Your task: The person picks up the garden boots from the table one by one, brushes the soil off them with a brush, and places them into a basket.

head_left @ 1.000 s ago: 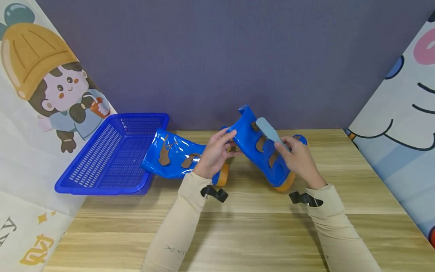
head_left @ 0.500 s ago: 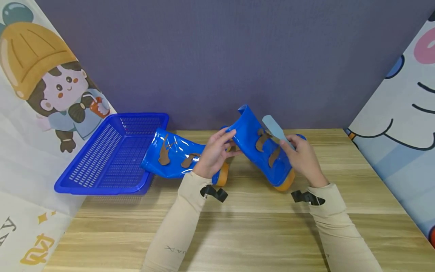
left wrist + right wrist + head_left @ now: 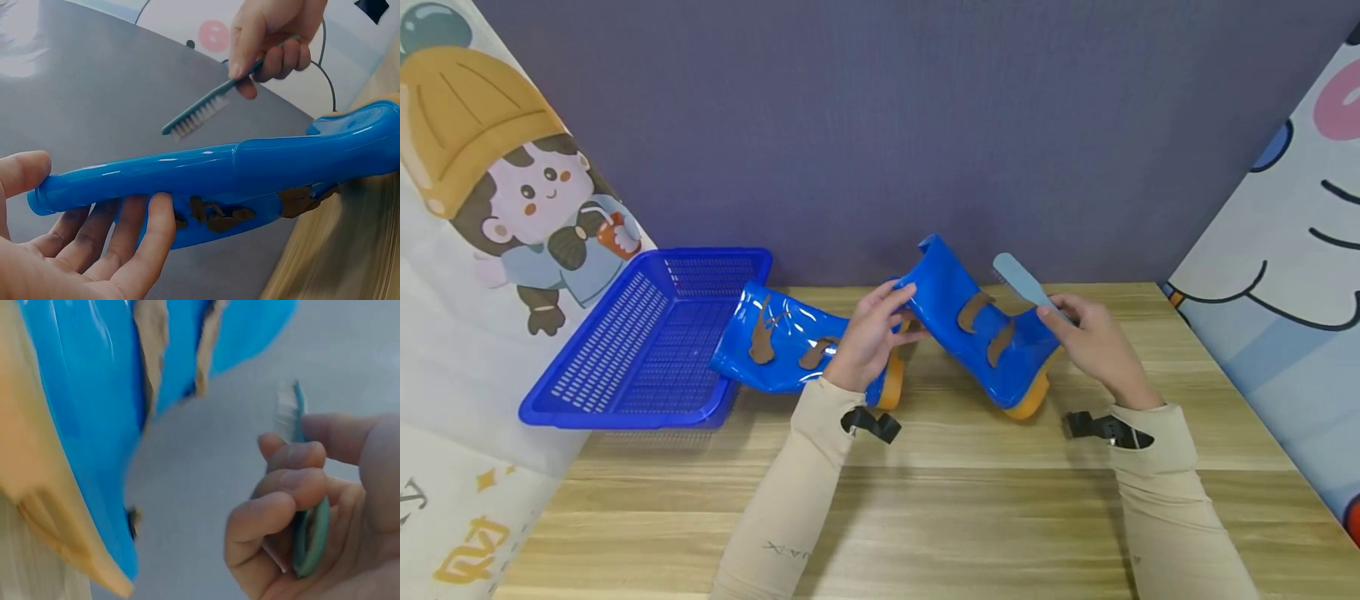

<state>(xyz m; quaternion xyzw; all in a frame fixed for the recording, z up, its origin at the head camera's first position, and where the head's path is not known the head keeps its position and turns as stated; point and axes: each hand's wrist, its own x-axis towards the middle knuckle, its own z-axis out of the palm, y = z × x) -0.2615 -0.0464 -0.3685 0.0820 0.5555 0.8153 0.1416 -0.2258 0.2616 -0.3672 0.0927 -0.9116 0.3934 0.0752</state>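
Observation:
My left hand point(image 3: 867, 337) grips the top of the shaft of a blue rain boot point(image 3: 942, 304), thumb on one side and fingers on the other. The boot leans, its orange sole toward the table, and brown patches point(image 3: 973, 312) lie on its front. In the right hand point(image 3: 1093, 337) is a light-blue brush point(image 3: 1021, 279), pinched by its handle. White bristles point(image 3: 201, 117) face the boot in the left wrist view, with a gap between them. A second blue boot point(image 3: 788, 368) with brown patches lies on its side at left, partly hidden by the left hand.
A blue plastic basket point(image 3: 625, 418) stands at the left, close against the second boot's top. The wooden table point(image 3: 970, 517) ends at a grey partition point(image 3: 925, 125) behind. Printed cloths hang at both sides.
The right hand has drawn the brush off the boot, away to the right. An upper brown patch seen earlier by the brush no longer shows there. The left hand keeps its grip, the boot shifting slightly.

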